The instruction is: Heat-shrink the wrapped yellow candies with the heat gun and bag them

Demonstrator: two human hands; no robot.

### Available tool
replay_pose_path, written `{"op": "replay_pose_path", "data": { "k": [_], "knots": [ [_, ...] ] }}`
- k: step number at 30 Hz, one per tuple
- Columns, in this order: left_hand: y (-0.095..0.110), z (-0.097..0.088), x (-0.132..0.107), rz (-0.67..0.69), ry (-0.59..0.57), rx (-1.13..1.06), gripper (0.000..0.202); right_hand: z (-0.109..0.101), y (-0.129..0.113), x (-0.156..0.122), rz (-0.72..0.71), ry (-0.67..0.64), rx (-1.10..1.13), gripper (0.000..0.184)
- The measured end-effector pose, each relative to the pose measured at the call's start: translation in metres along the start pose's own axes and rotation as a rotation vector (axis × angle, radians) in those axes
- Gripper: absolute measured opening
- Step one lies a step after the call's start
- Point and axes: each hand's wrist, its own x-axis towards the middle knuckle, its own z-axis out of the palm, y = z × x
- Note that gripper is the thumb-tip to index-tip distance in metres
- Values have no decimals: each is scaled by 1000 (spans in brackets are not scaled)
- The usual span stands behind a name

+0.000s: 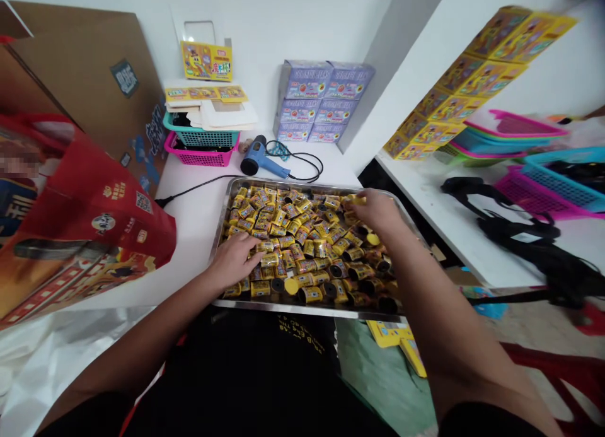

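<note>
A shallow metal tray (302, 309) is filled with many small yellow printed cylindrical containers (302, 235), some showing black ends and a few showing plain yellow ends. My left hand (235, 259) lies over the tray's left side, thumb apart from the fingers, its fingertips touching containers there. At the far right corner, my right hand (377, 214) reaches down with bent fingers closed on a small yellow container (357, 200). Part of that container is hidden by the fingers.
Behind the tray lies a blue heat gun (265, 159) with a black cord. Purple boxes (321, 101) and stacked baskets (202, 148) stand along the wall. A red bag (127, 203) and a cardboard box (89, 71) are at left. Yellow boxes (454, 96) are stacked at right.
</note>
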Motion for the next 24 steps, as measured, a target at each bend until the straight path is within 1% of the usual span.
{"op": "replay_pose_path", "data": {
  "k": [1,2,3,5,6,7,8,9,10,11,12,13,14,17,19,22,24],
  "knots": [
    [0,1,3,10,-28,21,24,-4,-1,-5,-14,18,85,46],
    [0,2,7,10,-53,42,25,-6,-5,-12,-44,3,194,45],
    [1,2,12,1,-76,61,26,-6,-10,-19,-92,-47,318,44],
    [3,2,22,-32,-118,86,24,1,-27,-34,-211,-226,538,40],
    [4,1,29,-51,-136,92,23,7,-36,-40,-267,-326,601,39],
    [5,-1,36,-69,-144,95,25,13,-46,-45,-310,-407,619,37],
    [6,-3,45,-82,-140,98,29,19,-54,-49,-344,-448,596,36],
    [7,-4,54,-87,-122,101,31,23,-59,-50,-369,-429,544,36],
    [9,-5,64,-82,-94,104,32,25,-62,-50,-390,-355,479,36],
    [10,-4,75,-70,-65,109,30,25,-61,-49,-400,-246,412,36],
    [12,-3,85,-58,-43,120,28,23,-56,-46,-395,-134,358,35],
    [14,0,95,-46,-33,135,27,19,-48,-42,-376,-49,326,33],
    [16,3,104,-34,-36,154,27,14,-37,-38,-345,-10,318,30],
    [21,12,123,6,-85,225,23,-2,11,-33,-223,-39,361,24],
    [23,15,129,17,-127,265,23,-9,45,-37,-156,-44,317,20],
    [25,14,134,-33,-208,303,27,-10,85,-51,-79,-67,155,15],
    [23,13,139,-97,-238,297,29,-7,101,-61,-61,-88,101,15]
  ]
}}
